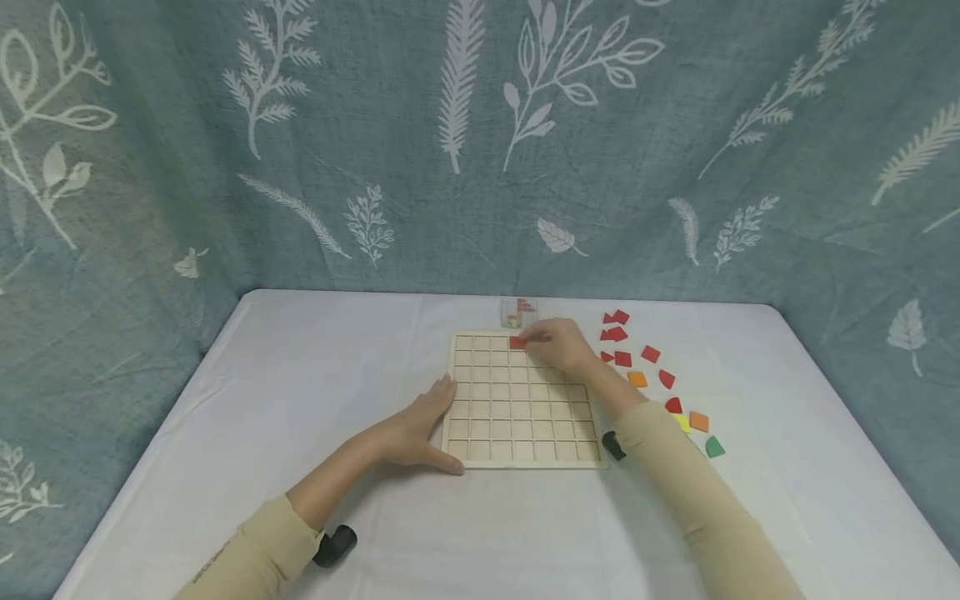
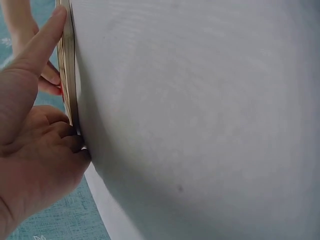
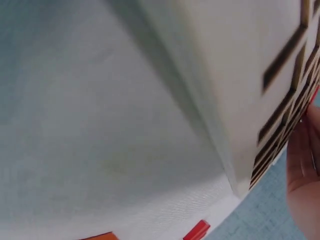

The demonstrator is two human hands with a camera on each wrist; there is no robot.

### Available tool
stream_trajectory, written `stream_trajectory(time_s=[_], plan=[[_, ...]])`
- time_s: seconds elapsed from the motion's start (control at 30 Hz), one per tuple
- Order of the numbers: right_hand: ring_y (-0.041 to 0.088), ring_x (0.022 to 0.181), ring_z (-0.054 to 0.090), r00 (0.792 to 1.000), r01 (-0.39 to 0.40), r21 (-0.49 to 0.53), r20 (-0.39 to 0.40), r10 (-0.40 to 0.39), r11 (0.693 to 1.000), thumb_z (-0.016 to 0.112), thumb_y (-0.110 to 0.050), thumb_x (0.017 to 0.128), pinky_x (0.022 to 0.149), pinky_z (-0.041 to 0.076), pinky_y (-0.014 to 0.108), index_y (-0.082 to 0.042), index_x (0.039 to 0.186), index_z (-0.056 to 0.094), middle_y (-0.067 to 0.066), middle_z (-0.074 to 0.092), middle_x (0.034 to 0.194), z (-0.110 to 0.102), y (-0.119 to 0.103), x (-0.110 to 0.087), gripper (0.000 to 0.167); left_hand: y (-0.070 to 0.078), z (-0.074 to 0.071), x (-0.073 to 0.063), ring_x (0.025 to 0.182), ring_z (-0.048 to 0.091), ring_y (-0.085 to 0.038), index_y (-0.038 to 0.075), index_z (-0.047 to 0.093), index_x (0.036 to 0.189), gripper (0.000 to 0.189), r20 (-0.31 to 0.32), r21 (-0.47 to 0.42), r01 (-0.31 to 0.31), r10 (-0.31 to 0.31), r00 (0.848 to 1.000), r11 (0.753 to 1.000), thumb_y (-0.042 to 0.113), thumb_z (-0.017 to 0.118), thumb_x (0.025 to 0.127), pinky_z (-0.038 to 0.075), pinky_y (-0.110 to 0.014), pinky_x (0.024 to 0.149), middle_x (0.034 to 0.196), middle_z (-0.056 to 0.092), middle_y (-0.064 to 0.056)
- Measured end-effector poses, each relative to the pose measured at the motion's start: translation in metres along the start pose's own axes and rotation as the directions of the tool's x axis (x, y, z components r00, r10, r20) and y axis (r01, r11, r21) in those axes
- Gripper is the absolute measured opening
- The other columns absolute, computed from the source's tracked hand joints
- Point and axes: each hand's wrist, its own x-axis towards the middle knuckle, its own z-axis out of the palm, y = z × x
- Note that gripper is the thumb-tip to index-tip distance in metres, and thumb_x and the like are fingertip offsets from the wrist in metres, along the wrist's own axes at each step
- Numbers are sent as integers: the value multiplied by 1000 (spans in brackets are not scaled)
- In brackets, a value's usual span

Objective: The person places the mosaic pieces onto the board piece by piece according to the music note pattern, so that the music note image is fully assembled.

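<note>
A pale wooden board (image 1: 521,408) with a grid of square cells lies on the white table. My left hand (image 1: 420,429) rests against its left side, the fingers along that edge and the thumb by the near left corner. At the far row my right hand (image 1: 557,346) pinches a red square tile (image 1: 516,342) over a cell; the fingers cover part of it. The right wrist view shows only a sliver of this red tile (image 3: 314,94) beside the fingertips. The board's other visible cells hold no tiles.
Right of the board lie scattered red tiles (image 1: 623,359), orange tiles (image 1: 637,380), a yellow tile (image 1: 682,422) and a green rounded tile (image 1: 715,447). A small clear container (image 1: 512,313) stands behind the board. A patterned curtain (image 1: 420,150) hangs behind the table.
</note>
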Motion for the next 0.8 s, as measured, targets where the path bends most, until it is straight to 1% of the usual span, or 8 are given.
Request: stream_trajectory(time_s=[0.17, 0.27, 0.33, 0.4, 0.5, 0.6, 0.7, 0.8], plan=[[29, 118, 59, 1000, 22, -77, 18, -20, 997, 63, -9, 94, 101, 47, 42, -6, 113, 74, 9, 70, 117, 0, -1, -3, 22, -1, 2, 0, 149, 1, -31, -2, 5, 155, 128, -1, 6, -2, 2, 1000, 1000, 46, 86, 68, 6, -44, 120, 161, -1, -20], [29, 118, 59, 998, 48, -94, 40, -44, 994, 62, -10, 96, 100, 47, 43, -6, 117, 72, 9, 68, 120, 0, -1, -5, 24, -1, 3, 0, 149, 1, -31, -2, 5, 155, 128, -5, 11, 1, -1, 1000, 1000, 46, 86, 68, 7, -44, 120, 161, -1, -19], [30, 119, 58, 997, 63, -89, 41, -60, 994, 61, -12, 96, 101, 47, 45, -6, 118, 71, 9, 68, 121, -2, 0, -8, 25, -1, 3, 0, 149, 1, -31, -2, 6, 155, 127, -7, 14, 4, -4, 1000, 1000, 46, 86, 68, 7, -44, 120, 161, 0, -19], [30, 119, 58, 999, 46, -51, 15, -45, 998, 61, -15, 97, 101, 46, 45, -7, 119, 71, 9, 67, 122, -3, 3, -12, 26, -1, 4, 0, 149, 1, -31, -2, 6, 155, 127, -7, 12, 5, -5, 1000, 1000, 46, 86, 68, 7, -44, 120, 161, 0, -19], [29, 121, 57, 998, -39, 55, -38, 41, 998, 61, -21, 97, 101, 46, 47, -9, 119, 72, 8, 67, 124, -9, 7, -20, 27, 0, 5, 0, 149, 1, -31, -1, 6, 155, 127, -5, 3, 10, -10, 1000, 1000, 47, 86, 68, 7, -45, 120, 161, -1, -19], [28, 121, 56, 984, -138, 160, -87, 153, 977, 61, -26, 98, 99, 47, 48, -11, 119, 72, 8, 66, 125, -21, 13, -32, 28, -1, 5, 0, 149, 0, -31, 0, 6, 155, 128, -7, 3, 16, -16, 1000, 1000, 48, 85, 68, 7, -45, 120, 162, -1, -18], [30, 113, 59, 965, -201, 192, -127, 228, 960, 60, -26, 98, 92, 50, 48, -10, 118, 71, 10, 66, 122, -38, 23, -45, 28, -3, 6, 1, 149, 1, -31, 0, 6, 155, 128, -16, 6, 20, -20, 1000, 1000, 50, 85, 67, 7, -45, 120, 162, -1, -18], [29, 104, 63, 944, -267, 185, -149, 295, 946, 61, -24, 98, 85, 55, 43, -7, 120, 69, 14, 66, 120, -52, 39, -58, 29, -5, 6, 2, 149, 1, -31, 0, 6, 155, 128, -18, 6, 15, -15, 1000, 1000, 50, 85, 67, 7, -45, 120, 162, -1, -18]])
